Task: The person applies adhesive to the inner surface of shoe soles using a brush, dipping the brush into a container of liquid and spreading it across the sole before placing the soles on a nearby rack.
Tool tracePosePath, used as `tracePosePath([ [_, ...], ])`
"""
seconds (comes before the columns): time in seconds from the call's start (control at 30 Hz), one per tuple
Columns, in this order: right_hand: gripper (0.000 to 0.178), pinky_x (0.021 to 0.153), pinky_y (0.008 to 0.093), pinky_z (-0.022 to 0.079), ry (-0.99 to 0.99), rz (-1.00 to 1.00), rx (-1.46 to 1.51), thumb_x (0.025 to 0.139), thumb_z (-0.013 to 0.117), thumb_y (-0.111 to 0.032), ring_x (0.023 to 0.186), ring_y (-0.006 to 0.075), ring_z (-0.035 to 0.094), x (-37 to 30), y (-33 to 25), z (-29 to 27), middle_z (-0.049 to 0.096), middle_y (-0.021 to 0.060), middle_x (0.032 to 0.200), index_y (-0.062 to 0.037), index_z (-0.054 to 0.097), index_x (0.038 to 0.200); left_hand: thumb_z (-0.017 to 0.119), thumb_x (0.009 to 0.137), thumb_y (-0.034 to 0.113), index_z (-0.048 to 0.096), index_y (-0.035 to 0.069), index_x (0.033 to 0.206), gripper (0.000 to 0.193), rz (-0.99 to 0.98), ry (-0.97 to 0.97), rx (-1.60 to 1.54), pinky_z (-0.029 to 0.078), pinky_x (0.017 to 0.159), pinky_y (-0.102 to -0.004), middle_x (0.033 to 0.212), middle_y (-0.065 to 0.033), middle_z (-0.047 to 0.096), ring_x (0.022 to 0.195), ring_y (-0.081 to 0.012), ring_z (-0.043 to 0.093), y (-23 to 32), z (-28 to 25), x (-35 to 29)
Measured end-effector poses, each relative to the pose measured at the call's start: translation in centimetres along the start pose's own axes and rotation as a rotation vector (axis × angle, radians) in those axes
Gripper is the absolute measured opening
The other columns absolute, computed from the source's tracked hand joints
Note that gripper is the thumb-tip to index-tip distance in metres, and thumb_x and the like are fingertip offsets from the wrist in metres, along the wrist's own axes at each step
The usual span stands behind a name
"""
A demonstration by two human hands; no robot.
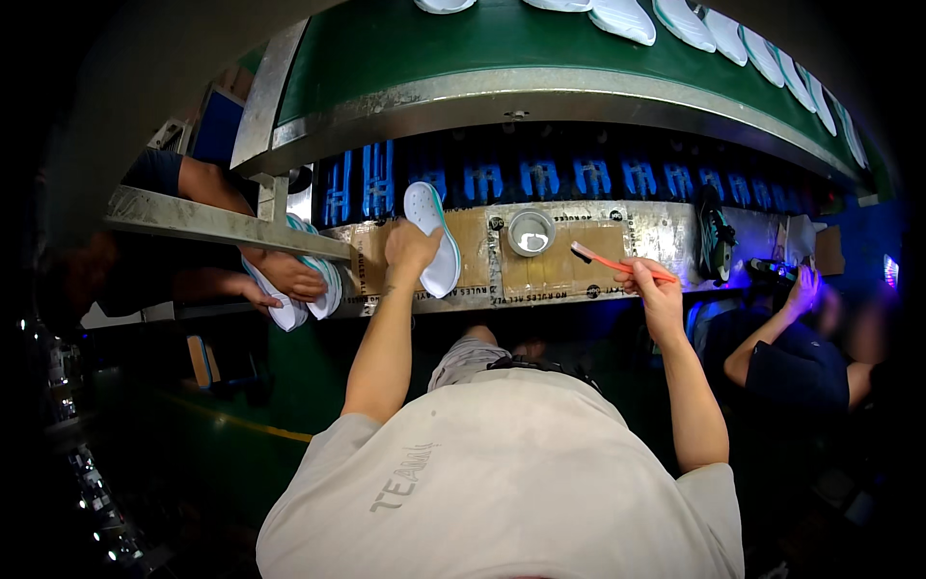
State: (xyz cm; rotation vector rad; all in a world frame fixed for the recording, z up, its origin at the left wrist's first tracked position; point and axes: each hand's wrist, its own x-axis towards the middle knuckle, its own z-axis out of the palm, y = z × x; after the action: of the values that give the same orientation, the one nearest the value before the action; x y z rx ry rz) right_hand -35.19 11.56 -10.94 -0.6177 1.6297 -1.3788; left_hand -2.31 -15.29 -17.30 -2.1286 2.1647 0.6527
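Left of the cup [514, 228], I see the left hand [412, 249] gripping the white sole [445, 266], probably light, springy foam best held by its edges; right of it, the right hand [652, 288] pinches a red-handled brush [606, 259].

a long metal bench [666, 232] runs here, two brown cardboard sheets [569, 275] side by side on it, printed tape [463, 292] along their edges. a round bowl [531, 233] sits toward the far side of the right sheet; a black shoe [714, 241] rests further right. beyond, a green belt [434, 58] carries white soles [622, 19].
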Motion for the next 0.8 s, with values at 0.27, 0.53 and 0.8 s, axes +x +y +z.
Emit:
tracePosePath([
  [0.27, 0.026, 0.074, 0.0329, 0.054, -0.128, -0.177, -0.559, 0.102, 0.066, -0.024, 0.080, 0.0203, 0.072, 5.3, 0.8, 5.6, 0.080, 0.0103, 0.092, -0.0015, 0.076, 0.110, 0.091, 0.072, 0.036, 0.064, -0.006, 0.119, 0.069, -0.056, -0.031, -0.211, 0.058, 0.092, -0.0470, 0.114, -0.0289, 0.073, 0.107, -0.0407, 0.072, -7.1, 11.8, 2.3],
  [0.53, 0.025, 0.076, 0.0418, 0.057, -0.232, -0.169, -0.906, 0.099, 0.066, -0.026, 0.083, 0.0364, 0.074, 10.1, 3.9, 9.3, 0.077, 0.0191, 0.092, -0.0045, 0.079, 0.105, 0.066, 0.096, 0.036, 0.052, -0.006, 0.145, 0.066, -0.316, -0.532, -1.736, 0.055, 0.100, -0.0504, 0.135, -0.0287, 0.063, 0.122, -0.0420, 0.065, -11.7, 12.7, -2.8],
  [0.8, 0.026, 0.076, 0.0382, 0.057, -0.226, -0.179, -0.837, 0.101, 0.065, -0.025, 0.083, 0.0299, 0.076, 8.2, 1.2, 9.1, 0.079, 0.0158, 0.091, -0.0026, 0.077, 0.108, 0.053, 0.099, 0.052, 0.035, 0.006, 0.161, 0.079, -0.083, -0.909, -2.451, 0.052, 0.099, -0.0693, 0.159, -0.0353, 0.037, 0.147, -0.0571, 0.036, -11.0, 11.1, -8.2],
])
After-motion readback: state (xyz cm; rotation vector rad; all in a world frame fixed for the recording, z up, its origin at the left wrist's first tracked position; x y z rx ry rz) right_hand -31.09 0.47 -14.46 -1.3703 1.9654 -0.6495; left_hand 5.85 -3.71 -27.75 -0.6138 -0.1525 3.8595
